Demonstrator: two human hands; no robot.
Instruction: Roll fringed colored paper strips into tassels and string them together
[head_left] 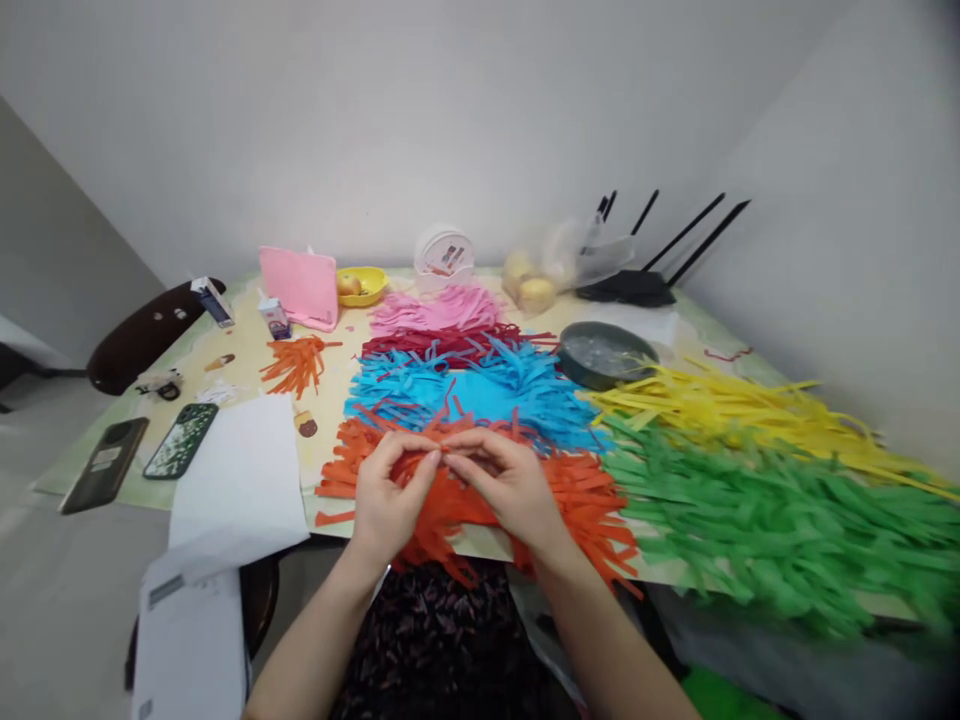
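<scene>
My left hand [391,492] and my right hand [504,480] meet at the table's front edge. Thumb and forefinger of each are pinched together on an orange fringed piece [439,520], whose cut strips hang below the fingers. Under and around both hands lies more orange fringe [589,495]. Just beyond it is blue fringe [480,390], followed by dark red fringe [420,342] and pink fringe [442,308]. Exactly what sits between the fingertips is too small to make out.
Green fringe [765,510] and yellow fringe [750,410] spread on the right, beside a round dark dish [600,375]. Leftward are an orange tassel [296,362], white paper [240,470] and two phones [180,440]. A black router [630,287] and pink case [300,285] stand behind.
</scene>
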